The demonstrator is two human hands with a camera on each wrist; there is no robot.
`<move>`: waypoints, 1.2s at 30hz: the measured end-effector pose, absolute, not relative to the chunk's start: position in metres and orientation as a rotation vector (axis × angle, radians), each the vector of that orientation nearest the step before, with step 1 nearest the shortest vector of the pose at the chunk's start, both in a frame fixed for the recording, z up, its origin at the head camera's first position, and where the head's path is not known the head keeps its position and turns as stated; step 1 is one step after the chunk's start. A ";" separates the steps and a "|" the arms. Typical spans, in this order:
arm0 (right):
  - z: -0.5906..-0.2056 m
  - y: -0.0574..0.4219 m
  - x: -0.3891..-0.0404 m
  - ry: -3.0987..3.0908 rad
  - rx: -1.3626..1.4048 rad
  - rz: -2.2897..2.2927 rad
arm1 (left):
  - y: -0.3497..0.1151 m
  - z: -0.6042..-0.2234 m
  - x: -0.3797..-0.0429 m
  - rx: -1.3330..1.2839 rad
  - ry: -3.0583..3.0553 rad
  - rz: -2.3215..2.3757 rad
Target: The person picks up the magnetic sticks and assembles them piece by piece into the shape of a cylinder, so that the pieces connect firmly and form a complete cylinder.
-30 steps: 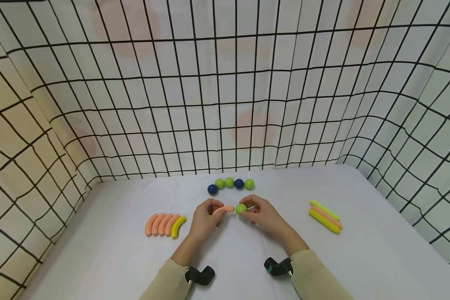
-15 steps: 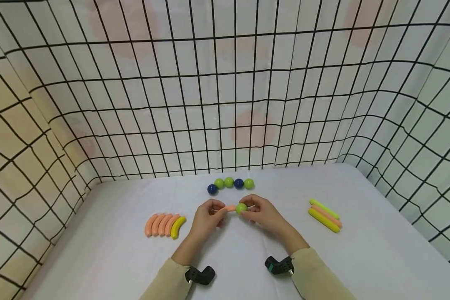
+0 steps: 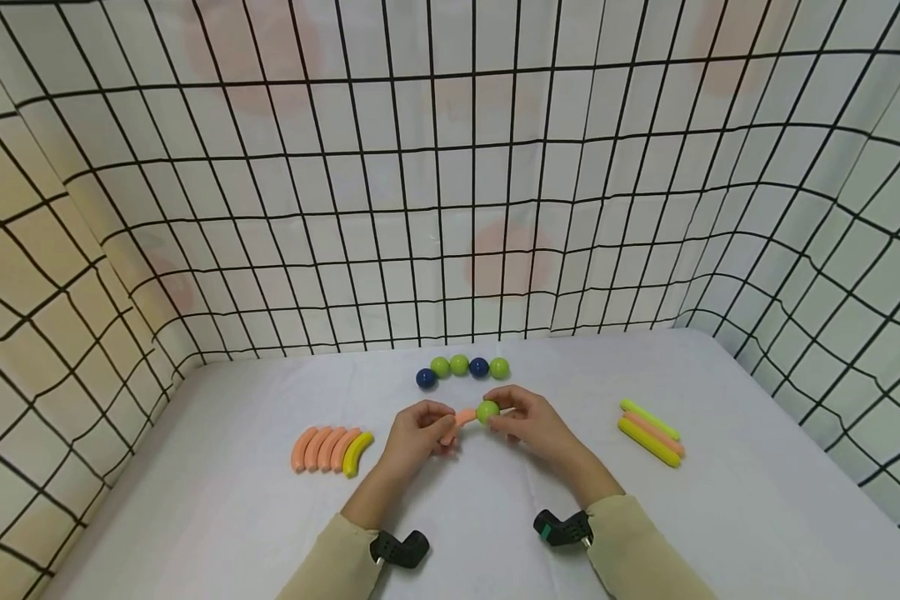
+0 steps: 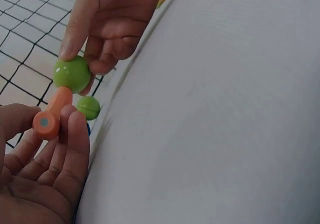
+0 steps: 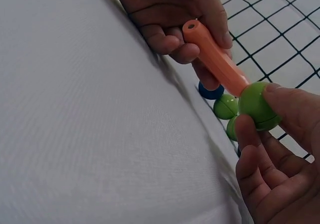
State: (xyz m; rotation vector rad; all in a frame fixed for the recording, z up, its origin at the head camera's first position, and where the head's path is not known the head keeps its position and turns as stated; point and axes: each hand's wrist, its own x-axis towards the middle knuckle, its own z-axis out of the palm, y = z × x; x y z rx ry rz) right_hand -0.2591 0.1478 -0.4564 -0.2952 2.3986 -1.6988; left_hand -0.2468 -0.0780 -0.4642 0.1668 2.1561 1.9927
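Between thumb and fingers, my left hand [image 3: 417,437] holds a curved orange rod [image 3: 465,417]. In the left wrist view, the near end of the orange rod [image 4: 46,125] has a small hole. My right hand [image 3: 532,423] pinches a green ball [image 3: 487,412] by its sides. The rod's far end meets the ball, as the right wrist view shows with the green ball [image 5: 259,106] against the orange rod [image 5: 216,59]. Whether a peg joins them is hidden. Both hands are raised a little above the white table.
Behind my hands lies a row of green balls [image 3: 459,364] and dark blue balls [image 3: 478,367]. Several curved orange rods [image 3: 325,448] and a curved yellow rod [image 3: 357,454] lie left. Straight rods [image 3: 650,433] lie right. Black netting [image 3: 435,208] surrounds the white table [image 3: 480,533].
One second ago a narrow gap separated the rod and the ball; now they touch. The rod has turned so that it slants, and the ball has shifted slightly right and up.
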 end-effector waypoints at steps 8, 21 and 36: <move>-0.453 0.144 -0.261 2.338 -0.323 -1.761 | -0.082 -0.456 -0.246 0.184 2.075 1.950; -0.452 0.143 -0.258 2.396 -0.374 -1.686 | -0.079 -0.454 -0.244 0.303 1.986 1.878; -0.449 0.144 -0.256 2.425 -0.383 -1.575 | -0.078 -0.454 -0.244 0.277 1.943 1.960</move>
